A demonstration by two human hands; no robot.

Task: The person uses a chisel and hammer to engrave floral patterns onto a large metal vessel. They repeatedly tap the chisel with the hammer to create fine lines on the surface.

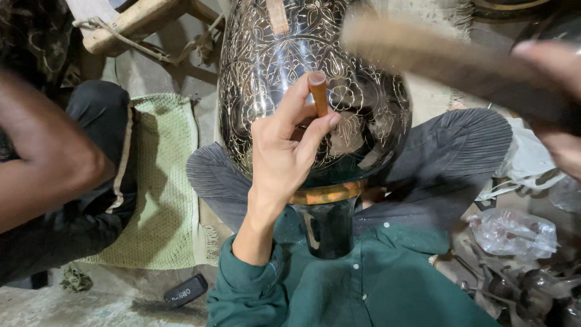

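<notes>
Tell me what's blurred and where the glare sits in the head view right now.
Head view: the right hand and its wooden mallet are smeared by motion blur; the other person's arm at the left edge is soft too. The left hand and its chisel are sharp. Bright reflections streak the dark engraved vase, partly masking the pattern.

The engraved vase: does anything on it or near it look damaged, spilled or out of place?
Nothing stands out. The engraved vase lies across the person's lap with no dent or crack visible. The left hand holds a chisel against it; the right hand holds a blurred wooden mallet.
</notes>
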